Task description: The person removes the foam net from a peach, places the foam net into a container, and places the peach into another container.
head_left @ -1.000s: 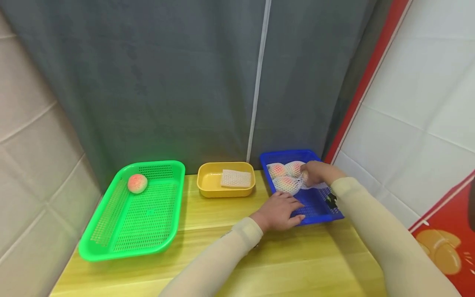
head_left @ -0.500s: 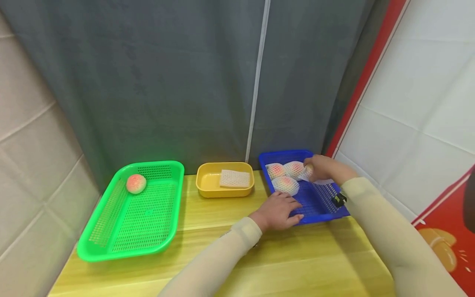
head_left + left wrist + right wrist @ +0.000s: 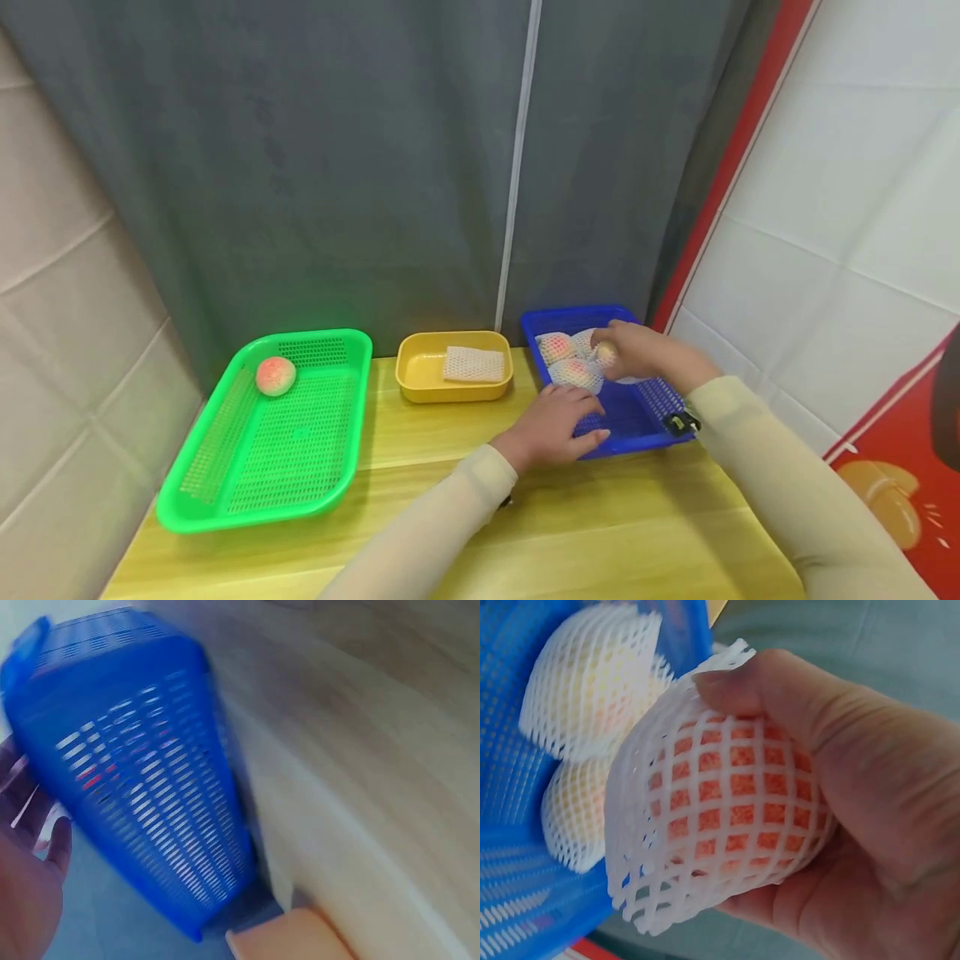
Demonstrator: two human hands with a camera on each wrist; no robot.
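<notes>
In the right wrist view my right hand (image 3: 870,780) grips a red peach (image 3: 741,796) wrapped in a white foam net, thumb on top and fingers beneath. In the head view this hand (image 3: 641,354) is over the blue basket (image 3: 633,442). Several netted peaches (image 3: 576,375) lie at the basket's left side; two wrapped peaches (image 3: 592,682) show behind the held one. My left hand (image 3: 553,423) lies at the basket's near left rim, fingers relaxed and spread. The left wrist view shows its fingers beside the rim; whether they touch it I cannot tell.
A bare peach (image 3: 275,376) sits in the far left corner of the green basket (image 3: 358,417) at left. Between the baskets stands a yellow tray (image 3: 453,393) with a flat white foam net (image 3: 474,364). A grey curtain (image 3: 390,167) hangs behind the wooden table (image 3: 570,533).
My right hand moved a little right with the wrapped peach, then back left toward the other netted peaches. The left hand has shifted slightly left and nearer to me.
</notes>
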